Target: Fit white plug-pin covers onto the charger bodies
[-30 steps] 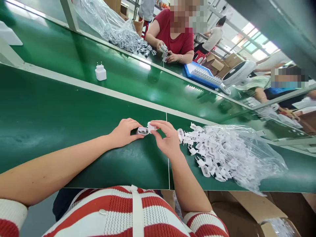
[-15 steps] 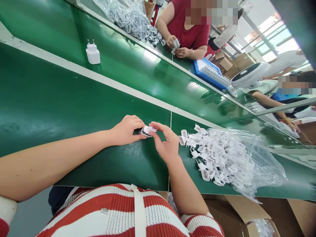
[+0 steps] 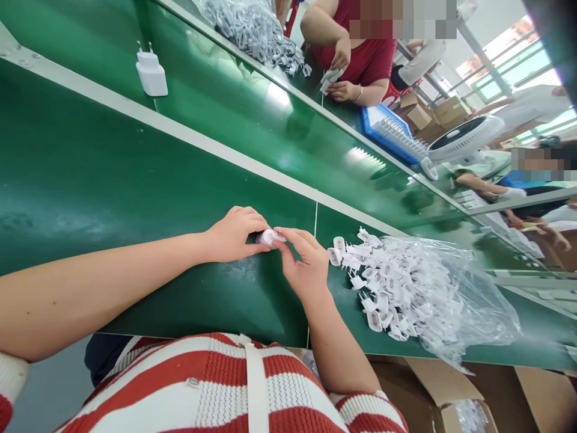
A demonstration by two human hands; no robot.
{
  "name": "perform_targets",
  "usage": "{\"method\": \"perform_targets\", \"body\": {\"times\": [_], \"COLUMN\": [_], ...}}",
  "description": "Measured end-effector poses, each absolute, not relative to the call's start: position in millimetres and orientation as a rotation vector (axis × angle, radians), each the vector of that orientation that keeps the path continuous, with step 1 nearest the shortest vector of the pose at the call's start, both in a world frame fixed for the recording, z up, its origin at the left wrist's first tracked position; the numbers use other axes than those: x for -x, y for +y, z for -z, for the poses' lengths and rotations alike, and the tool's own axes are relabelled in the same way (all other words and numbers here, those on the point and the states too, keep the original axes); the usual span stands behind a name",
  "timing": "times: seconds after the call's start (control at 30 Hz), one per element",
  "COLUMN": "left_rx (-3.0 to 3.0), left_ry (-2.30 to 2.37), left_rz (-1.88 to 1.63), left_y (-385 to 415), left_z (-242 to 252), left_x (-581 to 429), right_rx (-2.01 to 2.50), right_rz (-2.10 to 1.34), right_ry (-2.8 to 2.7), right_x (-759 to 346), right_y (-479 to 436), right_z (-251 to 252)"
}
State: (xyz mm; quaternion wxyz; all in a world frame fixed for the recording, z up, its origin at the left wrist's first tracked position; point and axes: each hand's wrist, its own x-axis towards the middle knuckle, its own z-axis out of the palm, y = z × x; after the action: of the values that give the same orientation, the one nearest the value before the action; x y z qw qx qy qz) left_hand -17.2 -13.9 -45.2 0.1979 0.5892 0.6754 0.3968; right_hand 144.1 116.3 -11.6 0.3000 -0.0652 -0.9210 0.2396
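Observation:
Over the green workbench (image 3: 135, 198), my left hand (image 3: 237, 234) grips the body of a small white plug charger (image 3: 267, 238) between thumb and fingers. My right hand (image 3: 306, 258) pinches the charger's other end, a white plug cap, with thumb and forefinger. Cap and body look joined, though the fingers partly cover the seam. To the right of my right hand lies a heap of loose white plug caps (image 3: 396, 282), many with pins showing, spilling out of a clear plastic bag (image 3: 487, 307).
One white charger (image 3: 152, 72) stands pins-up on the green belt beyond the pale rail (image 3: 216, 153). Across it a co-worker in a red top (image 3: 369, 60) handles a white part, beside a blue tray (image 3: 390, 132), a fan (image 3: 469, 138) and a heap of grey parts (image 3: 256, 36). Cardboard boxes (image 3: 442, 379) sit below.
The gap showing the dark inside of the charger body has closed as cap and body came together. The standing charger now appears farther left and higher. The co-worker's hands have shifted.

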Motion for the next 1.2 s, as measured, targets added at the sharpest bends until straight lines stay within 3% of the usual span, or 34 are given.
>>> {"method": "perform_targets", "body": {"times": [0.57,0.7,0.9,1.03,1.2], "left_rx": [-1.634,-1.611,-1.083,-0.736,-0.647], "left_ry": [1.911,1.880,1.522,1.157,1.031], "left_rz": [-1.128,-1.179,-1.378,-1.451,-1.490], "left_y": [-13,-14,-21,-24,-24], "left_z": [49,48,27,16,17], "left_x": [16,16,10,3,1], "right_rx": [0.219,0.252,0.252,0.104,0.005], "right_rz": [-0.449,-0.593,-1.200,-1.147,-1.014], "right_ry": [-2.566,-2.491,-2.209,-2.165,-2.098], "right_x": [-139,-142,-147,-150,-151], "right_y": [112,109,105,107,104], "right_z": [8,21,35,29,23]}}
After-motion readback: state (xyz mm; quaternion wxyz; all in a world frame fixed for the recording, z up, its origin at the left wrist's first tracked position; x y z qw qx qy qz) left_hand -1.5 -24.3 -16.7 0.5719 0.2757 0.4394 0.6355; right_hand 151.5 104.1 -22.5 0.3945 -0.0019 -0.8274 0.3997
